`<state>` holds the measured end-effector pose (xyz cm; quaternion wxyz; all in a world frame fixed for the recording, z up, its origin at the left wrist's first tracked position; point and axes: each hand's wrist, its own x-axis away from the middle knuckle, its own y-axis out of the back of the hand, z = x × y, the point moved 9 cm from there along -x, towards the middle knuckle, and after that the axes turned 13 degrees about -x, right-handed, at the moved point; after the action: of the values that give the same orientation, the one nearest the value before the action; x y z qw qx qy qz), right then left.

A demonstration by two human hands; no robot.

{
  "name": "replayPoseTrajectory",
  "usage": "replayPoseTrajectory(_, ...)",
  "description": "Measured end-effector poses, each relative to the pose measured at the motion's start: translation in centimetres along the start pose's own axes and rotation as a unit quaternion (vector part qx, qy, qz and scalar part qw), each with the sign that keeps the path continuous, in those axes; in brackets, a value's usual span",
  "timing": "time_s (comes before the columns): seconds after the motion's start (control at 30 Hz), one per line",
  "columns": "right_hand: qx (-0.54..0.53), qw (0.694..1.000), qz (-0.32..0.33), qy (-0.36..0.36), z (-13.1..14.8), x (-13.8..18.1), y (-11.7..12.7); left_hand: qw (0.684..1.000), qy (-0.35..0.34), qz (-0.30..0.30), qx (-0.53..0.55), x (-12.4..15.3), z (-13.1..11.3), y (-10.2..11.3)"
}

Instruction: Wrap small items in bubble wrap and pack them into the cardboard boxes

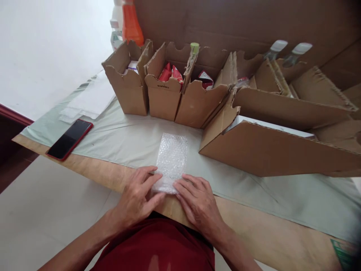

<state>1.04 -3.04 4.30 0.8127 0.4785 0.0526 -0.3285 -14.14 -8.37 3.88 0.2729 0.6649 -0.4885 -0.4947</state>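
A small sheet of clear bubble wrap [172, 156] lies flat on the pale green cloth [126, 139] near the table's front edge. My left hand [138, 195] rests on its near left corner with fingers stretched out and pressing down. My right hand [197, 199] lies flat on its near right corner, fingers extended too. Both hands touch the near end of the wrap, and neither grips it.
A red-cased phone [70, 138] lies at the left. Several open cardboard boxes [163, 94] with packets stand behind the wrap; a large flat box [270, 150] sits at the right. An orange bottle [132, 24] stands at the back. White sheets [90, 99] lie at the left.
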Motion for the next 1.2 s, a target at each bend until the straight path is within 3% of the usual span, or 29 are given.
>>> replayPoseTrajectory(0.1,-0.066,0.997,0.01,-0.043,-0.8,-0.1,0.2,0.998,-0.055,0.015,0.041,0.6,-1.0,0.3)
replayPoseTrajectory(0.17,-0.086,0.994,0.019,-0.062,-1.0,0.0,0.3,0.997,-0.047,0.027,0.063,0.3,-0.6,0.1)
replayPoseTrajectory(0.33,0.023,0.998,-0.041,-0.045,-0.4,0.2,1.7,0.999,-0.009,0.046,0.005,-1.8,0.6,-1.3)
replayPoseTrajectory(0.47,0.045,0.999,0.01,-0.02,-0.1,-0.1,0.2,0.999,-0.004,0.032,-0.044,-2.3,0.9,-1.6)
replayPoseTrajectory(0.57,0.008,1.0,0.003,-0.019,-0.4,-0.8,0.1,1.0,-0.003,0.002,-0.024,-1.5,0.6,-0.7)
replayPoseTrajectory(0.73,-0.094,0.99,0.038,-0.095,-1.5,-1.2,0.2,0.998,-0.042,0.031,0.046,-0.7,-0.3,-0.2)
replayPoseTrajectory(0.9,0.026,0.998,-0.026,-0.058,-0.4,-0.9,1.2,0.999,-0.015,0.036,-0.001,-2.7,0.9,-1.6)
replayPoseTrajectory(1.03,0.068,0.997,0.007,-0.036,-0.7,-1.5,-0.2,0.998,0.051,-0.029,-0.007,-2.9,2.0,-0.6)
replayPoseTrajectory(1.1,0.039,0.998,-0.028,-0.051,-1.6,-1.8,0.2,0.989,0.129,-0.048,0.061,-1.7,2.9,0.3)
replayPoseTrajectory(1.2,-0.061,0.985,-0.107,-0.118,-3.2,-1.6,1.5,0.935,0.248,0.035,0.25,0.7,3.1,-1.3)
